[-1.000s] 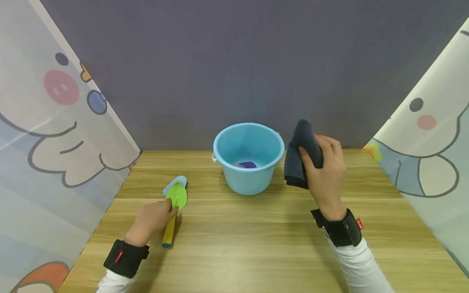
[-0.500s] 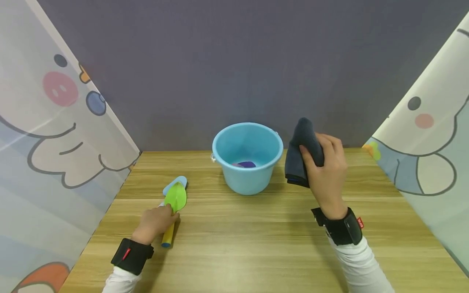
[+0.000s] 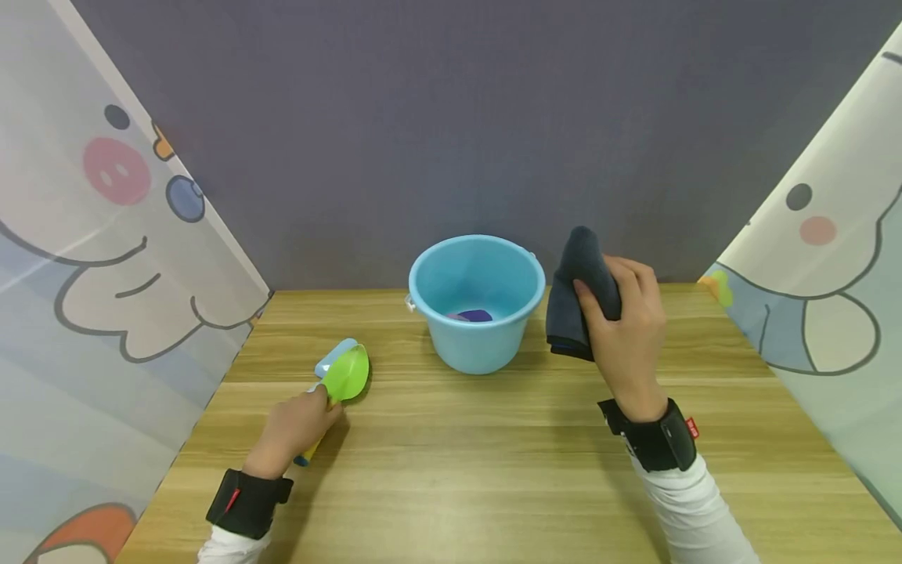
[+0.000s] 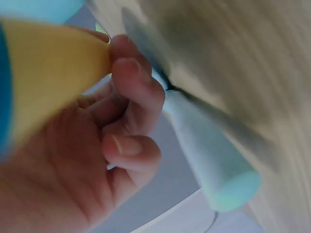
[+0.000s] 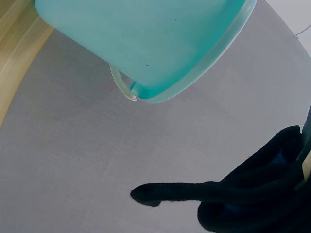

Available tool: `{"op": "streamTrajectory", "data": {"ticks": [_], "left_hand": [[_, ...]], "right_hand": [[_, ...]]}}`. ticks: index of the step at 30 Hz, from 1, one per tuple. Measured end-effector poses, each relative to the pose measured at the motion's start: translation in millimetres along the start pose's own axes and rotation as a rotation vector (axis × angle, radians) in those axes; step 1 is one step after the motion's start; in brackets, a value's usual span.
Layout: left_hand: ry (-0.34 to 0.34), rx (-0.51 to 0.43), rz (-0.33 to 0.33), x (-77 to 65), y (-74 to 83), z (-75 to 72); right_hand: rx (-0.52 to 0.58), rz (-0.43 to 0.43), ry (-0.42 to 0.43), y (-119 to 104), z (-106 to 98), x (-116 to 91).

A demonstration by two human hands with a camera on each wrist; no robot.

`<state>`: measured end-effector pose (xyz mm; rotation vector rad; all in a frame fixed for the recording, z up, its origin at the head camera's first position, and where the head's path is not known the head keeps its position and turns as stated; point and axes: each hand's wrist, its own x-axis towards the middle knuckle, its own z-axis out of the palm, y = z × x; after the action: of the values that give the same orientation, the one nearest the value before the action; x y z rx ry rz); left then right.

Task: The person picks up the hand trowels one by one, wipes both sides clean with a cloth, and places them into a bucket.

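In the head view my left hand (image 3: 296, 427) pinches a toy shovel (image 3: 348, 374) just below its green blade. The shovel's yellow handle (image 4: 53, 73), blue at the end, shows large in the left wrist view. Under and beside it a light-blue toy tool (image 3: 334, 356) lies on the table, its pale handle (image 4: 209, 150) close to my curled fingers. My right hand (image 3: 630, 337) grips a folded dark grey cloth (image 3: 581, 301), thumb on the near side, raised to the right of the bucket. In the right wrist view the cloth's folds (image 5: 252, 194) look nearly black.
A light-blue bucket (image 3: 461, 348) stands upright at the back middle of the wooden table (image 3: 465, 470). Purple and pinkish pieces (image 3: 475, 316) lie at its bottom. A grey panel (image 3: 479, 117) rises behind, and cartoon-printed panels (image 3: 84, 235) flank both sides.
My left hand has closed on the green shovel and shifted it slightly right, tilting its blade rightward off the light-blue tool. My right hand with the cloth stays nearly still.
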<state>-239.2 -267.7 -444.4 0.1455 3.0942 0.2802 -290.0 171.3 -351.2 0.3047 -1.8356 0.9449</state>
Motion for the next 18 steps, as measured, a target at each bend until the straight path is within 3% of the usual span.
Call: {"op": "streamTrajectory", "data": {"ticks": [6,12,18], "left_hand": [[0.105,-0.033,0.067,-6.0,10.1,-13.8],[0.209,-0.065,0.099,-6.8,26.7,-47.3],[0.288,-0.074,0.110,-2.0,59.2,-78.9]], "right_hand": [[0.002,0.003,-0.004,-1,1,-1],[0.000,-0.012,-0.012,-3,1,-1],[0.006,-0.018,-0.010,-6,2,-3]]}}
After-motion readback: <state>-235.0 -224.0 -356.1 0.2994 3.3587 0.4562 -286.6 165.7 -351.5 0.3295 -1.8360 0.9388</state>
